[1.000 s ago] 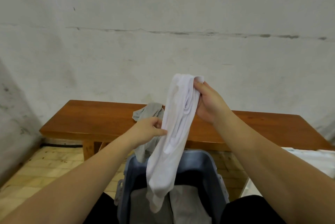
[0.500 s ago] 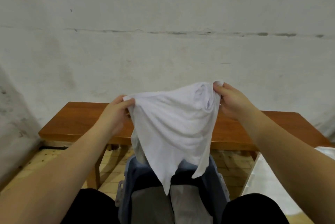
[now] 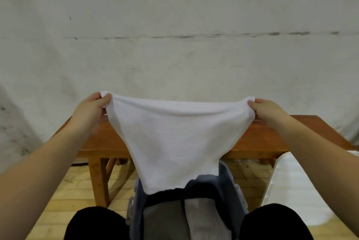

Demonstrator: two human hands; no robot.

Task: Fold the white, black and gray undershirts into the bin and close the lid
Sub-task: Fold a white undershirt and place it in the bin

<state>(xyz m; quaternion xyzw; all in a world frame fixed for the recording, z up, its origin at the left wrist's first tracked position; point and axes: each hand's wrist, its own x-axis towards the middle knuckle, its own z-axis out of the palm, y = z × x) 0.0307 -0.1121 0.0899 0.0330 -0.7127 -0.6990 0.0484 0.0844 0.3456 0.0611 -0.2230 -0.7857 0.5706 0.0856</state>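
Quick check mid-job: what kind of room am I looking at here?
Probably a plain indoor room, perhaps a bare utility or laundry space. Signs: a scuffed whitewashed wall, a wooden bench against it, a yellowish tiled floor, and a blue bin of folded clothes between the person's knees.

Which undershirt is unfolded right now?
The white undershirt, stretched between left hand and right hand; the gray ones lie folded in the bin.

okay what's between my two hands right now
In the head view, the white undershirt spans the stretch: the left hand and right hand each pinch a top corner, and it hangs over the blue bin.
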